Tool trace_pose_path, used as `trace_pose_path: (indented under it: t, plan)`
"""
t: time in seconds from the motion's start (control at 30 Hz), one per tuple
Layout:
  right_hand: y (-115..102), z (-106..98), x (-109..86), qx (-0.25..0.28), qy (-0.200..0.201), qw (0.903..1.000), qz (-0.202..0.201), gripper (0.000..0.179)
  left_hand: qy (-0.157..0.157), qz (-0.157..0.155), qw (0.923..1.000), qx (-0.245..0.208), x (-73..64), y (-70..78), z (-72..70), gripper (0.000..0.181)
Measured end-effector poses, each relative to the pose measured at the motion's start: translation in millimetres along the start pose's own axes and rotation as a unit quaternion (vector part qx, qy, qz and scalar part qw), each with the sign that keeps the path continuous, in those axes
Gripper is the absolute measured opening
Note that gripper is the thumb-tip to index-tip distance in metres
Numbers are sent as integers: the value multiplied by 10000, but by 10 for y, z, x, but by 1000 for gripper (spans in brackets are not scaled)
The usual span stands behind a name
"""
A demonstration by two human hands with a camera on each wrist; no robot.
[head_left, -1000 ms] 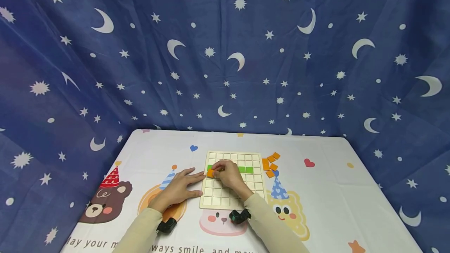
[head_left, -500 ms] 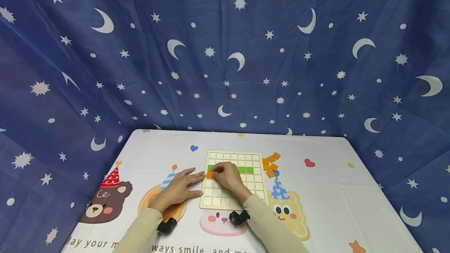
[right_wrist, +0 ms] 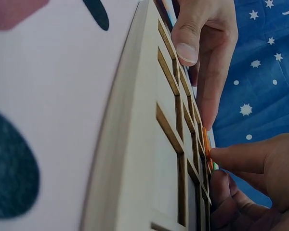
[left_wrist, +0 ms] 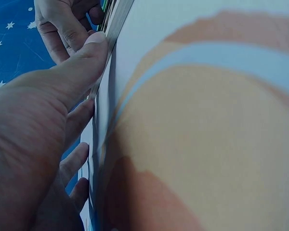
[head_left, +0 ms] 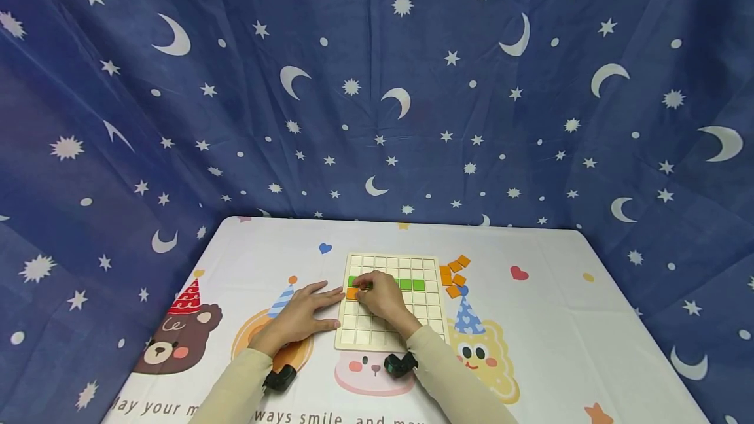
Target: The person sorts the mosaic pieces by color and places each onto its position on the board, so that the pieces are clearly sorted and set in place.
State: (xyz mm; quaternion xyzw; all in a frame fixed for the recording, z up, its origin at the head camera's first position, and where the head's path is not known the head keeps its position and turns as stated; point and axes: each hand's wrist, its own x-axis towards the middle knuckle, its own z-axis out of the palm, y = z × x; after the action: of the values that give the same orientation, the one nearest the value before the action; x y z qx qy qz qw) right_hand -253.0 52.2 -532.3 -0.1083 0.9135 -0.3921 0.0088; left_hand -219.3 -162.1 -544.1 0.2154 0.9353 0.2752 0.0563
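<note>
A pale wooden grid board [head_left: 377,339] lies flat on the table. A row of green tiles [head_left: 412,284] crosses it, partly covered by my right hand [head_left: 383,294]. That hand is over the board's left part, fingers curled, thumb and index at an orange tile [head_left: 351,294] lying in a cell just below the leftmost green one. In the right wrist view the thumb touches the orange tile [right_wrist: 207,144]; the index tip's contact is partly hidden. My left hand [head_left: 299,316] rests flat beside the board, fingers spread, fingertips against its left edge.
Several loose orange tiles [head_left: 453,275] lie on the table just right of the board. The white tablecloth [head_left: 548,319] has printed cartoon figures and lettering. A blue star-and-moon curtain [head_left: 377,116] hangs behind and around the table.
The orange tile has settled from slightly tilted to flat in its cell, and my right hand has moved slightly down with it. My left hand stays put.
</note>
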Motion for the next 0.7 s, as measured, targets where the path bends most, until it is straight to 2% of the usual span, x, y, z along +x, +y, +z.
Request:
trace_pose_path:
  t: [0.37, 0.7]
  plan:
    - [3, -44, 31, 195, -244, 9995, -56, 13, 10, -50, 10000, -17, -3, 14, -14, 65]
    - [-23, -32, 0, -92, -379, 9992, 73, 13, -7, -84, 10000, -28, 3, -2, 5, 64]
